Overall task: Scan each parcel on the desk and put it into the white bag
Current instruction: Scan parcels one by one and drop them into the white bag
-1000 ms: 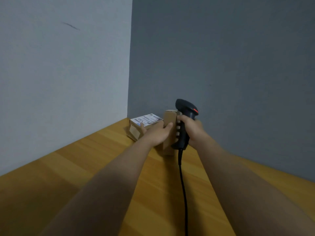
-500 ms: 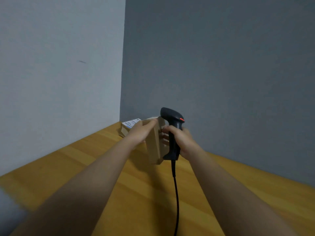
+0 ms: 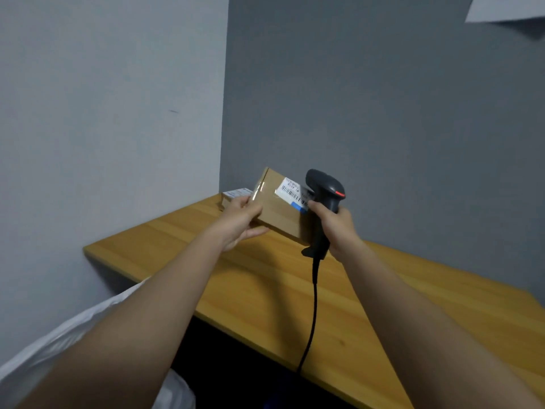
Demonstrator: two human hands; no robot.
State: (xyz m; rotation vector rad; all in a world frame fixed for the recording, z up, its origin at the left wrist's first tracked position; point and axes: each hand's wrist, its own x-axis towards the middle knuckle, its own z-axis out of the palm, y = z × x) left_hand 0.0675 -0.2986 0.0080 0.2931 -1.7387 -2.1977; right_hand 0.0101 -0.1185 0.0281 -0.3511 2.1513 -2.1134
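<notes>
Hands both busy: left hand (image 3: 240, 221) gripping parcel (image 3: 275, 208) by its 9 o'clock end, raised clear above counter (image 3: 265, 290); right hand (image 3: 334, 225) wrapped round scanner (image 3: 323, 199) at parcel's 3 o'clock. Best to tilt label (image 3: 295, 193) squarely toward scanner nose, hold steady. Brown cardboard, taped, white barcode label upward.

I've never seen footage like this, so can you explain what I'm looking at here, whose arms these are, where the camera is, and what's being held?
No machine here: a person wears a camera on the head, looking down their own arms. The left hand holds a cardboard parcel lifted off the wooden desk, label upward. The right hand grips a black corded barcode scanner beside that label. A second parcel lies in the desk's far corner. The white bag sits low on the left, beside the desk.
</notes>
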